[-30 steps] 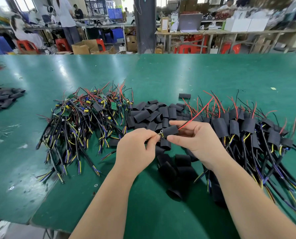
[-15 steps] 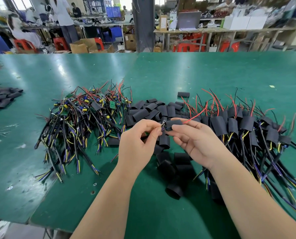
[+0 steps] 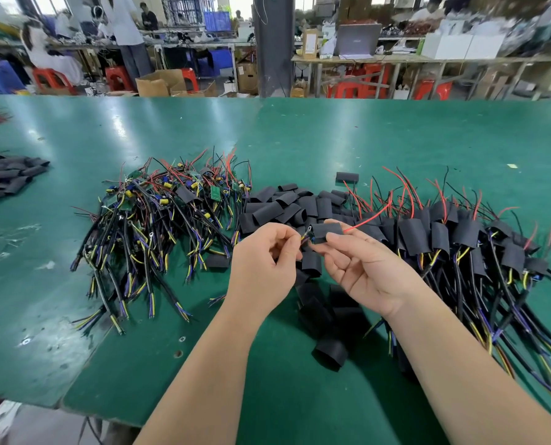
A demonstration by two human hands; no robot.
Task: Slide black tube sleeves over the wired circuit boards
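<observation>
**A:** What lies nearest us?

**B:** Loose sleeves point(image 3: 330, 351) on the bench point(image 3: 332, 139), between our wrists.

**A:** And our grip?

**B:** Our left hand point(image 3: 264, 261) pinches the wire ends point(image 3: 307, 236) between thumb and forefinger, with the other fingers curled in. Our right hand point(image 3: 361, 268) pinches the sleeve point(image 3: 327, 232) the same way, its other fingers loose. Both hold above the bench. A red wire point(image 3: 367, 217) trails out of the sleeve's right end.

**A:** Where is the board?

**B:** Inside the sleeve, we judge. We cannot see it.

**A:** How will it all handle?

**B:** Light, we reckon. The sleeve looks soft and will flatten if squeezed, so we hold it by its edges and keep the mouth open. The wires are limp and a hard tug may strain their joints. We take them close to the board.

**A:** And beyond?

**B:** Bare boards point(image 3: 158, 213) are heaped to the left and spare sleeves point(image 3: 287, 207) in the middle. Sleeved boards point(image 3: 444, 236) are on the right. A further heap point(image 3: 8, 178) of sleeves lies at the far left.
</observation>
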